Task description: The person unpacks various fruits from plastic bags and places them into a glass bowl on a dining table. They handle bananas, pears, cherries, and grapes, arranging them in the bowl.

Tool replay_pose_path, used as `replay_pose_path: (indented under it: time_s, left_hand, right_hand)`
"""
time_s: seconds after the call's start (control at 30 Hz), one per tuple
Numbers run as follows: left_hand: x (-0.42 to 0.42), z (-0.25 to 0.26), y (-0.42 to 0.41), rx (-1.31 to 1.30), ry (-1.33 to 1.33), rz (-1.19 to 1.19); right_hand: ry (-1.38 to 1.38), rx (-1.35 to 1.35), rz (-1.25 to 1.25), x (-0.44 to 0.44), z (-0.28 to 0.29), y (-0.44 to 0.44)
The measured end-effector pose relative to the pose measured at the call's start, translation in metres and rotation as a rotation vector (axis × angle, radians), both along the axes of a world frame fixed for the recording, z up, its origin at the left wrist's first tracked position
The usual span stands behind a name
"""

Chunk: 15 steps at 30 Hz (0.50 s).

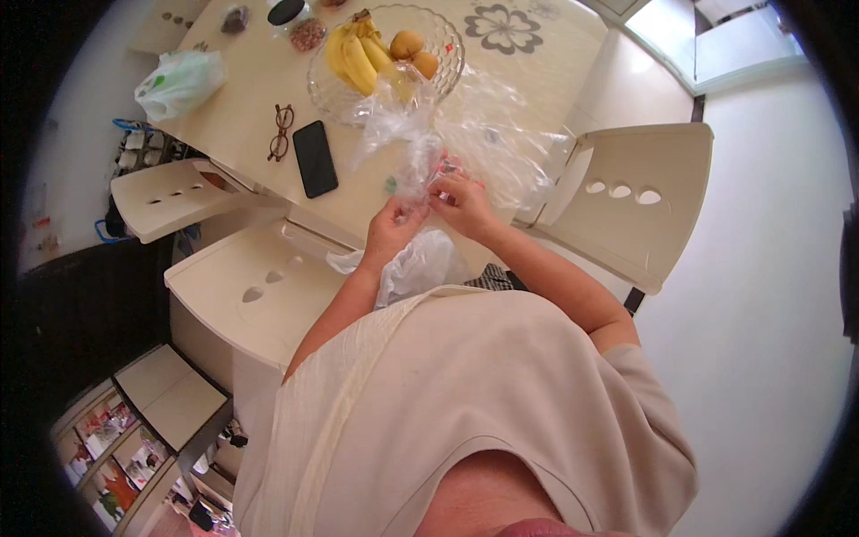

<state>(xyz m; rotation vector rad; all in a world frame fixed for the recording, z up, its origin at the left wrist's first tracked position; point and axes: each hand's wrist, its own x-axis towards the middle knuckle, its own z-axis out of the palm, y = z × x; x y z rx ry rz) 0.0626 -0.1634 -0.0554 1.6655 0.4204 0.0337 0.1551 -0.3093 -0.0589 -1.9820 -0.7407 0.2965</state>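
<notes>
Both hands meet over the near edge of the table, pinching a clear plastic bag (pixel 419 151). My left hand (pixel 392 228) grips the bag's bunched end between thumb and fingers. Close beside it, my right hand (pixel 463 201) has its fingertips on the same plastic. Something red, partly covered by plastic and my fingers, shows just above the right hand; I cannot tell what it is. More clear plastic bags (pixel 503 141) lie spread to the right. Below the hands, a white plastic bag (pixel 429 265) hangs by my lap.
A glass fruit bowl (pixel 449 80) holds bananas (pixel 356 57) and round fruit (pixel 407 44). On the left of the table (pixel 235 121) lie a smartphone (pixel 315 160), eyeglasses (pixel 281 132) and a tied plastic bag (pixel 181 80). Cream chairs (pixel 644 194) (pixel 262 282) stand against the table.
</notes>
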Motion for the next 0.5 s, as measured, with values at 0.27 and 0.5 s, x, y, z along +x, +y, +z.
replay_pose_path:
  time_s: [0.27,0.5]
  left_hand:
    - [0.025,0.006,0.018,0.040,0.066,-0.143]
    - [0.030,0.015,0.027,0.174,-0.029,-0.297]
  right_hand:
    - [0.370,0.149,-0.008,0.005,0.011,-0.002]
    - [0.023,-0.165,-0.167,0.005,0.010,0.022]
